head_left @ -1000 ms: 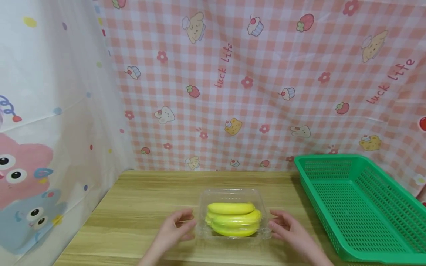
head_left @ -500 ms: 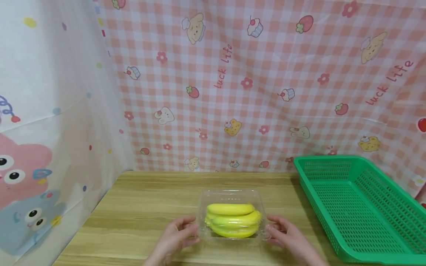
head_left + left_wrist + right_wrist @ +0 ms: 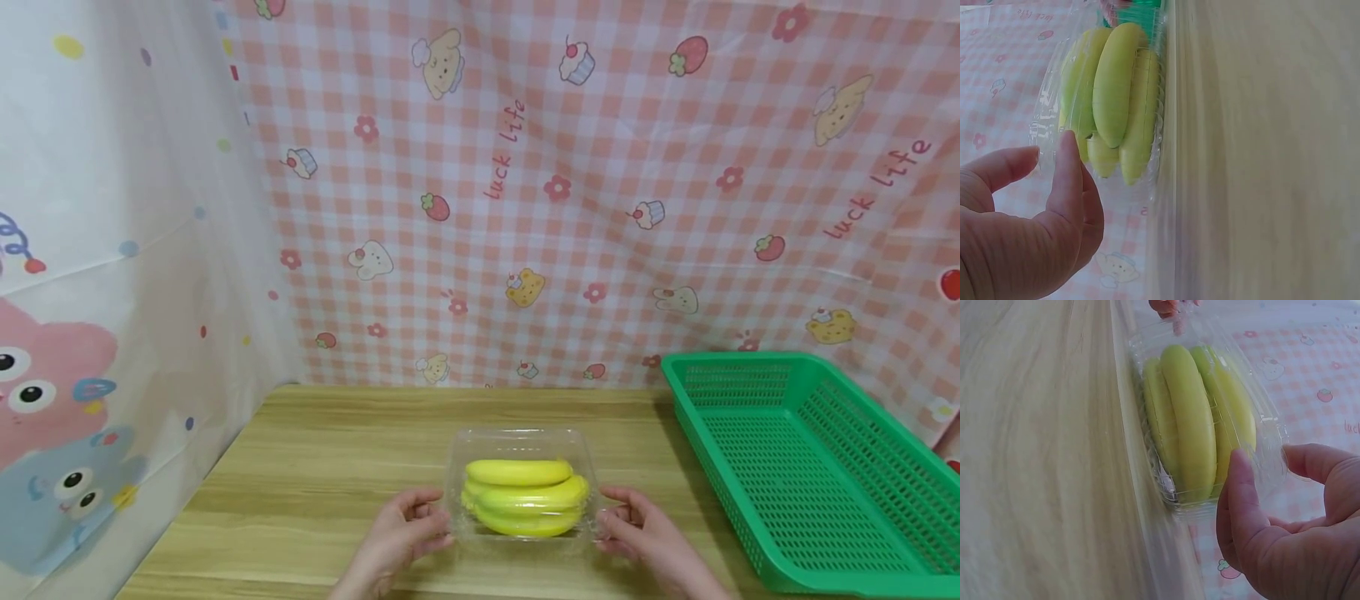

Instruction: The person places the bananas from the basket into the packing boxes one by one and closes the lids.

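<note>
A clear plastic clamshell box (image 3: 525, 442) holding several yellow-green bananas (image 3: 528, 498) stands on the wooden table. At its left side is my left hand (image 3: 405, 533), pinching the edge between thumb and fingers. My right hand (image 3: 648, 533) pinches the opposite edge the same way. From the left wrist, the left fingertips (image 3: 1069, 140) overlap the near end of the box, with the thumb at its outer edge. In the right wrist view, the right thumb (image 3: 1300, 459) meets a corner of the clear plastic while the fingers lie along the end wall.
A large green mesh basket (image 3: 810, 492) stands to the right on the wooden table (image 3: 337, 442). Pink checked cloth (image 3: 480, 242) hangs behind the table, and a white patterned curtain (image 3: 172, 275) hangs on the left.
Both hands have moved inward from beside the box to its left and right edges, and their fingers now pinch it. The box has stayed in about the same place.
</note>
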### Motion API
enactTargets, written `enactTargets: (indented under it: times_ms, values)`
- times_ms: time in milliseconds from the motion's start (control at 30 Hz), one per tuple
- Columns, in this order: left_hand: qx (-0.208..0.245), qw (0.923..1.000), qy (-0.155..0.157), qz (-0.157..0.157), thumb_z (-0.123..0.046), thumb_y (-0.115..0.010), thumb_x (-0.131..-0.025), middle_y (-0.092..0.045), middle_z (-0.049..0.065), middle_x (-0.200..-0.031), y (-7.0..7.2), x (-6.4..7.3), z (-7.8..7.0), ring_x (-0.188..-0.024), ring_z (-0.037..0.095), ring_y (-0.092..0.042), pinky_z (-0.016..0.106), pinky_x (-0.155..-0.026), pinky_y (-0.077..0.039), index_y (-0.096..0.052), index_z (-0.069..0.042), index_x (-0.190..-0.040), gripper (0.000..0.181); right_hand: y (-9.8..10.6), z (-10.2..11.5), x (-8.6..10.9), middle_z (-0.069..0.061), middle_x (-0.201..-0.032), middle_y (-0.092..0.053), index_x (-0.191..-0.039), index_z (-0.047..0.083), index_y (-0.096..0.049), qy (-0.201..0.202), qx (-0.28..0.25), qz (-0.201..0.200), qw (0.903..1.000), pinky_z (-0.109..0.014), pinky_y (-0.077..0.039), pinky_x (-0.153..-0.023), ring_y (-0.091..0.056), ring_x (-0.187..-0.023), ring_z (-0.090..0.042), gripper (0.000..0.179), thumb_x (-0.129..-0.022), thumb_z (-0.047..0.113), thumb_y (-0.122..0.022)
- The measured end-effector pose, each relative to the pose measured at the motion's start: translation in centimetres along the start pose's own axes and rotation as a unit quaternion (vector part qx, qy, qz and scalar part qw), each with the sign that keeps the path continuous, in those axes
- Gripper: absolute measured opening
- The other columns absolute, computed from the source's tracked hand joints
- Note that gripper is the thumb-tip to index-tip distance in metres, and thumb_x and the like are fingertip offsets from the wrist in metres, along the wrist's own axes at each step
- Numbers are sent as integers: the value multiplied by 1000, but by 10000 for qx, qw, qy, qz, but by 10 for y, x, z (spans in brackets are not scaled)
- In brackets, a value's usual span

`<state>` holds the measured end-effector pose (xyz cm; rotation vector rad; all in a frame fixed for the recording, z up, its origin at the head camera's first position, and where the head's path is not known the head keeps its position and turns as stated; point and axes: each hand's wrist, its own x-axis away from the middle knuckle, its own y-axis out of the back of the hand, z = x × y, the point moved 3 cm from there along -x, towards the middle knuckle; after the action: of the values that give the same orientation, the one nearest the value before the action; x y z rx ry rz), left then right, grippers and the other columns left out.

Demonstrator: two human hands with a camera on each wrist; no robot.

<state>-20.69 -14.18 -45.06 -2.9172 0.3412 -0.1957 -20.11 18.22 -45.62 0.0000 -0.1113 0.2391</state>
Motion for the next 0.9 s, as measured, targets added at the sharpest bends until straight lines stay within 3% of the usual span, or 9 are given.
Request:
enactTargets:
  times_ms: [267, 533, 900]
  values:
    - [-54, 9999, -69, -113, 9, -63, -87, -49, 10, -96, -3, -2, 2, -83, 15, -60, 31, -80, -60, -33, 23, -133, 57, -1, -3, 0, -12, -101, -50, -140, -23, -19, 82, -177, -56, 9998, -31, -59, -82, -59, -88, -18, 63, -97, 1, -58]
    - [-327, 9991, -45, -255, 11, -62, -82, -49, 12, -96, -5, -3, 4, -81, 18, -59, 32, -79, -60, -39, 21, -127, 52, -3, -5, -3, -11, -98, -49, -141, -20, -25, -52, 56, -462, 9989, -29, -60, -80, -61, -84, -20, 61, -94, -2, -60]
    - [-505, 9970, -60, -583, 12, -59, -75, -50, 11, -93, -5, -8, 8, -77, 17, -56, 26, -70, -60, -43, 18, -118, 47, -5, -6, -4, -11, -97, -46, -141, -20, -23, 19, 16, -376, 9993, -29, -59, -80, -59, -84, -19, 62, -93, -5, -59]
